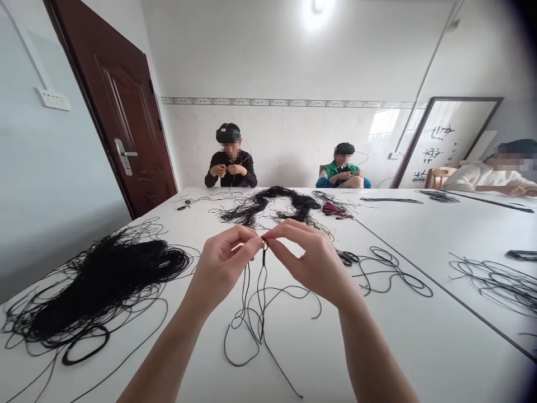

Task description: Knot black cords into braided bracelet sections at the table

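Observation:
My left hand [220, 263] and my right hand [310, 260] meet above the white table [419, 358], their fingertips pinching a thin black cord [263, 280] at a small loop [264, 243]. The cord's strands hang down from my fingers and curl loosely on the tabletop below. Left of my left hand lies a large tangled heap of black cord [96, 285]. Past my fingers stretches a second black tangle [268, 207]. Right of my right hand lie looser black cord loops [390, 274] and black-handled scissors [347, 257].
Small scissors [184, 205] and a red bundle [334, 209] lie at the far side of the table. Two co-workers [230, 159] [342, 168] sit beyond it working with their hands. Another person [490, 176] sits at the right. A brown door [121, 106] stands at the left.

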A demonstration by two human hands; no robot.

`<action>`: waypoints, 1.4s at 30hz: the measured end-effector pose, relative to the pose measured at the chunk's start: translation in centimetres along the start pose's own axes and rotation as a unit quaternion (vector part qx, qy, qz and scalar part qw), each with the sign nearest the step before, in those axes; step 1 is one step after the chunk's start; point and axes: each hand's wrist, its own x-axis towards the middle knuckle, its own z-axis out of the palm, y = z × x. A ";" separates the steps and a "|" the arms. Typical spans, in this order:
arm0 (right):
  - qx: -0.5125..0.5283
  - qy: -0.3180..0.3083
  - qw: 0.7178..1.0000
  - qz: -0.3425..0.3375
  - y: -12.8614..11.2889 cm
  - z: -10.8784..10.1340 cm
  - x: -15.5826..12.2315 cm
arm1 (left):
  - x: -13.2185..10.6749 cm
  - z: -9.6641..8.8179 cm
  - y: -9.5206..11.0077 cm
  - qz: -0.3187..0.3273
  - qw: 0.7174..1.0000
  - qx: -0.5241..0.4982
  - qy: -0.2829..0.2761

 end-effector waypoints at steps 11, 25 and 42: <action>0.154 -0.005 0.982 0.110 0.0 -0.1 -2.6 | -3.4 1.2 -1.7 -0.024 0.992 -0.122 -0.034; 0.325 -0.018 0.917 0.232 2.5 2.4 -6.4 | -4.9 4.5 -4.2 -0.049 0.990 -0.131 0.002; 0.624 0.179 0.662 0.374 2.8 5.9 -8.6 | -6.6 6.3 -5.9 -0.050 0.854 -0.469 0.221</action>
